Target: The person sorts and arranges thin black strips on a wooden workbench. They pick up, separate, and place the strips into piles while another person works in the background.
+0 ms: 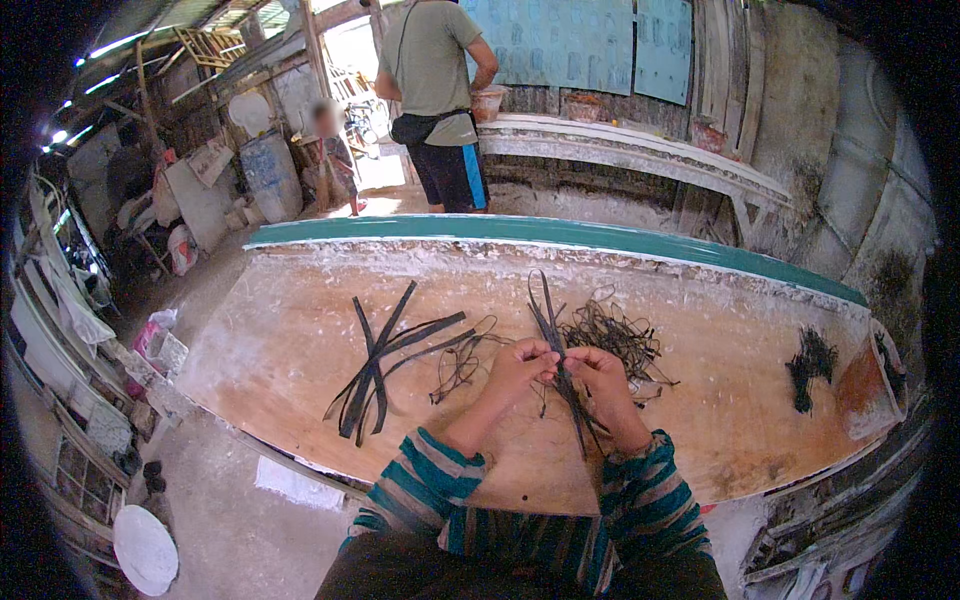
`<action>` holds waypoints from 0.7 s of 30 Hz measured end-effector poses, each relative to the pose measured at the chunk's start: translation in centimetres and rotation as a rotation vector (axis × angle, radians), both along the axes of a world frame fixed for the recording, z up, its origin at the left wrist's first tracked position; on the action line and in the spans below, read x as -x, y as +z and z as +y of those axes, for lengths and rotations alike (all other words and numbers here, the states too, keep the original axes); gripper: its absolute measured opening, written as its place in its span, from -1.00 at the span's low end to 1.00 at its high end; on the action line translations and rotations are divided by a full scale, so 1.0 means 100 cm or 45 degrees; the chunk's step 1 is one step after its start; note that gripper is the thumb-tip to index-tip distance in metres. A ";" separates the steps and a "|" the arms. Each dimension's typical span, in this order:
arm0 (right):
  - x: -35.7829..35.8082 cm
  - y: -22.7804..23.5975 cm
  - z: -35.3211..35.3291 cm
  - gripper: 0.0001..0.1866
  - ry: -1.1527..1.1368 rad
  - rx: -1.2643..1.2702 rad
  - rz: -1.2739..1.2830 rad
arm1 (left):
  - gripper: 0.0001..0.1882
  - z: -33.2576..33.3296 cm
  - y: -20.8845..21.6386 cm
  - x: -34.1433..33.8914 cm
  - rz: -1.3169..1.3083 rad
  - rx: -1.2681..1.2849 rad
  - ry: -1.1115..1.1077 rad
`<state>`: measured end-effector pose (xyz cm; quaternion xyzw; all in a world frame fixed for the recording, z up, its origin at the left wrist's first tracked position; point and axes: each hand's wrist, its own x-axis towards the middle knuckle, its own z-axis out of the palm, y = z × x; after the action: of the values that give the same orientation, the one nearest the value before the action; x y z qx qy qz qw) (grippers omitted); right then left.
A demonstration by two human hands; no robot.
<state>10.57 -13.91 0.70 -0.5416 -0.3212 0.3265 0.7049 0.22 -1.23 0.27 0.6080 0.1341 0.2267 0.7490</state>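
- Black strips (574, 405): held over middle of wooden table (270, 330).
- Left hand (525, 368), right hand (600, 380): fingertips both pinching the strips.
- Crossed strip pile (372, 368): table's left part.
- Tangled black cords (620, 338): table's middle.
- Reddish bucket (866, 395): table's right end.

Left hand (525, 365) and right hand (597, 378) bare, middle of frame; forearms (478, 418) uncovered past sleeve ends. Left sleeve (420, 488) and right sleeve (655, 497), lower middle — matching, teal bands alternating with grey-beige, ringing arms. Shirt front (525, 537), bottom centre — same striping, running roughly upright. Plain, near-black garment (420, 578) along lower edge.
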 end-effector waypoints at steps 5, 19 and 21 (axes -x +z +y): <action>0.002 0.001 0.001 -0.91 -0.031 -0.003 -0.098 | -0.89 -0.002 0.002 0.001 -0.044 0.041 -0.022; 0.000 -0.003 0.003 -0.95 -0.085 0.059 -0.251 | -0.85 -0.001 0.004 0.002 0.023 0.057 -0.077; 0.000 -0.001 0.002 -0.96 -0.041 0.046 -0.249 | -0.85 -0.002 0.003 0.002 0.020 0.112 -0.076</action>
<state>10.56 -13.66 0.56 -0.5886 -0.3738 0.2666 0.6655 -0.02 -1.38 0.62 0.5801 0.1315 0.1933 0.7803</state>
